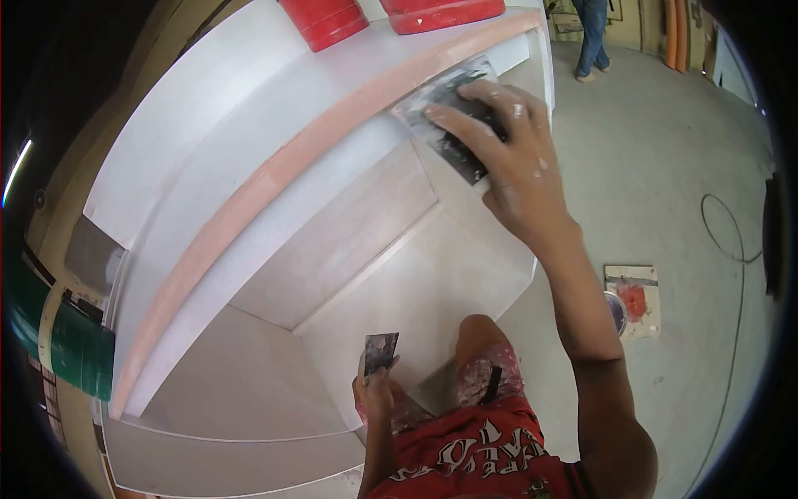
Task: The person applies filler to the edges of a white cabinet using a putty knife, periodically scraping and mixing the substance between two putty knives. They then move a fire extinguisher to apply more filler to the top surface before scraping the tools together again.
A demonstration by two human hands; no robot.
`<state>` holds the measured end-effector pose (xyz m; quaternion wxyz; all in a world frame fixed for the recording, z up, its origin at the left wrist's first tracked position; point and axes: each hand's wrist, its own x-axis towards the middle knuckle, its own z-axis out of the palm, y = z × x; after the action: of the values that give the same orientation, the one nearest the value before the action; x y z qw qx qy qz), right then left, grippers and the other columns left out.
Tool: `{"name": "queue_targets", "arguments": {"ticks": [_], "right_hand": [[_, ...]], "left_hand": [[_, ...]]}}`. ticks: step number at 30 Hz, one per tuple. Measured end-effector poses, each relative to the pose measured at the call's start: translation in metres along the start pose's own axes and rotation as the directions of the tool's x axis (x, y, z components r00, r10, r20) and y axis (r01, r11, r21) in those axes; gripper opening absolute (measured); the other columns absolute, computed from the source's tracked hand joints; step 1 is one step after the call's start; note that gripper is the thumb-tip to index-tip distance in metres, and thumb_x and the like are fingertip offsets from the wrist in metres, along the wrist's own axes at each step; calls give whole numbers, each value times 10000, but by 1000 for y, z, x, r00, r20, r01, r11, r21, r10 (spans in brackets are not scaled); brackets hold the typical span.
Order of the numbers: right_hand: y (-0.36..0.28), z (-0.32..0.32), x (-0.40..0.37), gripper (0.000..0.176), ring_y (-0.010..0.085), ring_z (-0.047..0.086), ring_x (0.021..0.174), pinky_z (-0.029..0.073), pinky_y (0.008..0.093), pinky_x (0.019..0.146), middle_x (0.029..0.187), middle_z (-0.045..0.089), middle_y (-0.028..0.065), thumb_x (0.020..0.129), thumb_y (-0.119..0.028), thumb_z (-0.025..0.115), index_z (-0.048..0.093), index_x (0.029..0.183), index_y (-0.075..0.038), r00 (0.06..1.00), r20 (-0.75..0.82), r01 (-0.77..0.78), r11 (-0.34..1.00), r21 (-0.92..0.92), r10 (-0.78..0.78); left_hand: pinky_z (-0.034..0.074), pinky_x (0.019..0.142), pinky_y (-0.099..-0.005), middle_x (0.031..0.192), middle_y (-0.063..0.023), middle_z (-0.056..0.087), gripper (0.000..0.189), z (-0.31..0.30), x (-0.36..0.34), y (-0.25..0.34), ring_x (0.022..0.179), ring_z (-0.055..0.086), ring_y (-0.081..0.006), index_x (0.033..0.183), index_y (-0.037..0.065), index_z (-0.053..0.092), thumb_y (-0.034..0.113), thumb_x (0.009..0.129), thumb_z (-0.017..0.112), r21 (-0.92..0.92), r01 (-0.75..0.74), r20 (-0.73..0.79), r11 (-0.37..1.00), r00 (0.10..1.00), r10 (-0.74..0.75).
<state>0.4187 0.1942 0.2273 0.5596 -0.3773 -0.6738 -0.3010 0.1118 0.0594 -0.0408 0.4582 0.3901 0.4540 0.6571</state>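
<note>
My right hand [528, 170] is closed around a flat rectangular putty spreader [426, 112], dark with white smears. The spreader's upper edge lies at the curved counter's pinkish putty-covered edge band [287, 166], towards its right end; whether it touches cannot be told. Lower down, near my knee, my left hand [378, 397] grips a small dark putty scraper [381, 349] with a pale pinkish patch on its face. That scraper is held upright, apart from the white panels [432, 249] of the counter's inner side. White residue marks my right fingers.
Two red buckets [328, 21] stand on the counter top. A board with a red smear [636, 303] lies on the grey floor [665, 175] at right, beside a round can [615, 312]. A cable [736, 333] trails nearby. Green drums [79, 349] sit at left. Another person's legs [593, 37] show behind.
</note>
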Motion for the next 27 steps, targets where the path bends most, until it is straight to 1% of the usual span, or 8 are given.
{"name": "queue_targets", "arguments": {"ticks": [7, 9, 11, 14, 18, 20, 22, 27], "right_hand": [[18, 16, 3, 723, 323, 489, 1145, 444, 422, 974, 1238, 549, 56, 665, 118, 631, 621, 1276, -268, 998, -64, 3, 1000, 22, -1], [17, 6, -7, 744, 321, 485, 1154, 439, 410, 980, 1245, 550, 60, 661, 121, 635, 617, 1288, -277, 995, 91, -47, 999, -21, 49], [13, 0, -5, 754, 329, 489, 1124, 441, 408, 961, 1234, 553, 72, 649, 160, 597, 624, 1279, -254, 995, 76, -71, 996, 55, 67], [12, -7, 12, 774, 365, 492, 987, 444, 447, 873, 1165, 551, 137, 640, 175, 523, 539, 1339, -155, 962, -132, -224, 967, 122, 240], [-10, 2, 22, 631, 389, 492, 1063, 418, 425, 950, 1200, 518, 182, 737, 152, 515, 537, 1327, -72, 933, -57, -349, 930, 113, 356], [-35, 9, 26, 605, 395, 499, 993, 454, 443, 810, 1123, 526, 213, 708, 59, 577, 520, 1299, -54, 951, -33, -307, 951, -44, 306], [-63, 11, 26, 583, 384, 504, 989, 462, 434, 782, 1131, 527, 211, 723, 16, 603, 521, 1297, -50, 962, -19, -274, 961, -31, 274], [-116, 13, 23, 616, 328, 506, 991, 477, 374, 696, 1165, 535, 183, 728, -105, 687, 516, 1319, -64, 971, 73, -230, 973, 11, 229]], "left_hand": [[522, 985, -497, 1169, -178, 602, 499, 13, 3, 11, 1039, 633, -300, 1275, -110, 487, 23, 795, 470, -87, 31, 4, 996, 1000, -31], [520, 990, -498, 1185, -184, 594, 509, 18, 5, 12, 1052, 628, -304, 1284, -109, 480, 21, 792, 470, -99, 41, 0, 994, 999, -41], [519, 994, -498, 1202, -191, 585, 518, 14, 4, 13, 1064, 623, -309, 1292, -108, 473, 19, 789, 470, -96, 58, -12, 994, 998, -59], [521, 963, -551, 1176, -135, 612, 468, 13, 5, 8, 996, 644, -261, 1225, -42, 529, 19, 761, 500, -79, 81, -1, 994, 997, -82], [526, 952, -555, 1183, -139, 617, 463, 13, 3, 9, 981, 647, -249, 1218, -39, 531, 13, 759, 494, -90, 94, -10, 992, 995, -95], [528, 949, -552, 1184, -140, 619, 461, 11, 2, 9, 976, 648, -244, 1215, -37, 532, 11, 759, 492, -102, 92, -15, 991, 995, -94], [533, 979, -509, 1172, -164, 591, 508, 5, 1, 5, 1063, 624, -289, 1281, -86, 481, 6, 782, 464, -117, 106, -13, 987, 994, -108], [532, 978, -512, 1160, -157, 591, 487, -9, -2, 0, 1051, 627, -287, 1262, -73, 493, 5, 783, 466, -166, 93, 8, 982, 996, -93]]}}
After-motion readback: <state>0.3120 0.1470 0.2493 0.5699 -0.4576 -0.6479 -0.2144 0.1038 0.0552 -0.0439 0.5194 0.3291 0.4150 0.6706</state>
